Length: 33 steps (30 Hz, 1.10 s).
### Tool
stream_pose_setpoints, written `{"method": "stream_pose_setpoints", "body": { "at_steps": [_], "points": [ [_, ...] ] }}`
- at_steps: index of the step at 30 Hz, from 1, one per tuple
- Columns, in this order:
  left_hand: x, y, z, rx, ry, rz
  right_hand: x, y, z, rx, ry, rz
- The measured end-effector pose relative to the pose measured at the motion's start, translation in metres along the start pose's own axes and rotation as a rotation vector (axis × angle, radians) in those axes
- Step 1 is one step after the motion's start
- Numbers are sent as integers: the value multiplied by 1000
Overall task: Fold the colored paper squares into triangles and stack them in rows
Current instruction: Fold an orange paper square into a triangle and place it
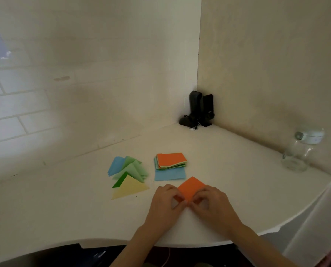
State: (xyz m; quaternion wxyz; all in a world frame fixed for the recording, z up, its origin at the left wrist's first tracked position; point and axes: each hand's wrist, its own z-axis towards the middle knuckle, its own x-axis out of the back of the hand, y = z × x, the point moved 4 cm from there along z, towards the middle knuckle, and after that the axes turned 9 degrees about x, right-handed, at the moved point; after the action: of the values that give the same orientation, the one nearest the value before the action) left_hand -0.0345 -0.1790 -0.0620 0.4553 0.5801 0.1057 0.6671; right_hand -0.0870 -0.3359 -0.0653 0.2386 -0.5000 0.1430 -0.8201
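Two hands: the left hand (165,201) and right hand (211,204) both pinch the near corner of one orange square (191,188), fingers curled on it, thumbs meeting at the paper's near tip.
Orange square position: lies cornerwise on the white table (64,205), near the front edge, just near of the blue sheet (170,175).
Paper feel: probably very light, thin and limp; it will slide on the smooth top unless one hand pins it.
Where to hold: by opposite corners, fingertips only; bring the near corner to the far one, then press along the diagonal.
Crease risk: a skewed match sets permanently; paper tears little but wrinkles easily.
Unfolded stack (170,160): orange on top, far of the blue sheet.
Folded triangles (129,175): blue, green and yellow, overlapping in a loose row at left; their count is hard to tell.
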Motion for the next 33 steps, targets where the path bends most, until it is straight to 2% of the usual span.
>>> {"method": "stream_pose_setpoints", "body": {
  "at_steps": [4, 8, 10, 20, 23, 27, 30, 33],
  "points": [
    [-4, -5, 5, 40, -38, -3, 6, -3, 0, -103, 4, 137],
    [-5, -7, 11, 116, -78, -21, 0, 3, 19, -318, -251, 182],
    [-4, -8, 13, 136, -104, -29, -2, 6, 28, -367, -334, 179],
    [7, -14, 9, 129, -206, -134, 10, 0, 22, -210, -434, 151],
    [12, -11, 5, 131, -269, -156, 5, -2, 14, -196, -421, 16],
    [15, -3, -1, 81, -198, -117, -3, -13, 6, -141, -349, -204],
    [16, 0, -9, -62, -96, 29, 0, -16, 6, -94, -424, -165],
    [19, 5, -13, -163, -60, 173, 8, -9, 10, -50, -509, -55]
  ]
}}
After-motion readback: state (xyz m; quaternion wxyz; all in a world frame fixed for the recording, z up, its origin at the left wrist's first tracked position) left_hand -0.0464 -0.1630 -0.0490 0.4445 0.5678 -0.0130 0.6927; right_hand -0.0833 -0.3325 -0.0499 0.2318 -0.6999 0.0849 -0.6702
